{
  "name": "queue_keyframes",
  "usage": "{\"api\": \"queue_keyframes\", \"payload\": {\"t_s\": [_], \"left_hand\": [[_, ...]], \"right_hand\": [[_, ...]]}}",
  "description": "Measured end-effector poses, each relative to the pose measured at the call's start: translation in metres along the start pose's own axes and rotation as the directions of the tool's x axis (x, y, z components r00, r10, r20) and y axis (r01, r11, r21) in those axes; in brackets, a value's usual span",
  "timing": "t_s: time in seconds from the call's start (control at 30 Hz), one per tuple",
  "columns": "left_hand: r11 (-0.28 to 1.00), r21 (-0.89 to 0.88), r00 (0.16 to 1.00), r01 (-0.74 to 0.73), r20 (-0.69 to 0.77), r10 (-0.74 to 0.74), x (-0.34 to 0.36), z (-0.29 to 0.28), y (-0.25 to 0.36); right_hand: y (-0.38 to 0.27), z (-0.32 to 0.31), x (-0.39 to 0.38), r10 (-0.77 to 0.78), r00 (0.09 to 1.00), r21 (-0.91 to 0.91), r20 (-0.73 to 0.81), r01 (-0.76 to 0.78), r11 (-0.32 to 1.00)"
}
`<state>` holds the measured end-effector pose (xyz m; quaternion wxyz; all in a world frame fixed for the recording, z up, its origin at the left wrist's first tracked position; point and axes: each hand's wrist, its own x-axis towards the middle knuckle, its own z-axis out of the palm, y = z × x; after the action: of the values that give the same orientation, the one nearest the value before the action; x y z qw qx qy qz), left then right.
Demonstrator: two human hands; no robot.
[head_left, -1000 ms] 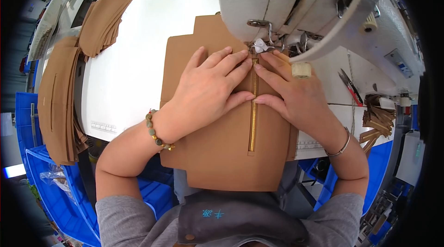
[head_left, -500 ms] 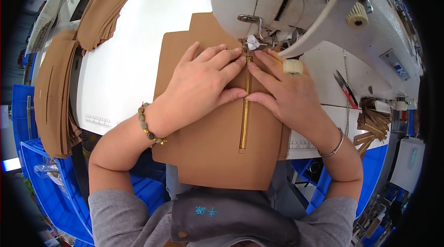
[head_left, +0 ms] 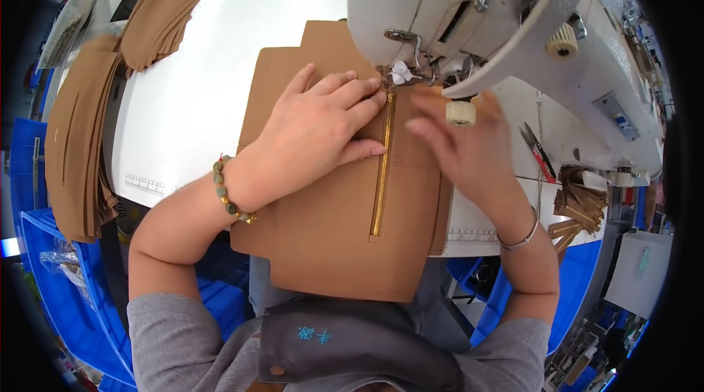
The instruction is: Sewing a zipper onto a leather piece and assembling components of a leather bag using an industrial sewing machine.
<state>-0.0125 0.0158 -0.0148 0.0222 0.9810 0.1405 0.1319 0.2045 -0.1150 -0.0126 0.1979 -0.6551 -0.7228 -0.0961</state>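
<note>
Your left hand presses flat, fingers spread, on the tan leather panel (brass zipper at its 3 o'clock); your right hand, open and blurred, rests opposite.

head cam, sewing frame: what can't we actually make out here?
- Needle and presser foot: hidden in the head view behind the white sewing machine head.
- Top end of the gold zipper: runs under the machine.
- Right hand: motion-blurred; finger contact with the tan leather panel unclear.
- Panel's lower edge: hangs off the white table, over the lap.
- Scissors: small, partly hidden by the machine.
- Left hand: flat, covers the panel beneath.
</note>
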Motion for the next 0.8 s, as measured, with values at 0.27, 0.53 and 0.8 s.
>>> {"api": "queue_keyframes", "payload": {"t_s": [0.27, 0.53, 0.8], "left_hand": [[1.000, -0.017, 1.000, -0.013, -0.004, 0.013, -0.002, 0.006, -0.002], [1.000, -0.016, 1.000, -0.014, -0.015, 0.014, -0.004, 0.006, 0.000], [1.000, 0.011, 0.999, -0.005, -0.041, 0.006, -0.012, 0.007, 0.006]], "right_hand": [[0.016, -0.024, 0.015, 0.368, 0.894, 0.432, -0.254, -0.235, 0.871], [0.018, -0.017, 0.009, 0.422, 0.874, 0.533, -0.241, -0.244, 0.810], [0.004, 0.012, -0.002, -0.094, 0.994, 0.177, 0.053, 0.083, 0.981]]}}
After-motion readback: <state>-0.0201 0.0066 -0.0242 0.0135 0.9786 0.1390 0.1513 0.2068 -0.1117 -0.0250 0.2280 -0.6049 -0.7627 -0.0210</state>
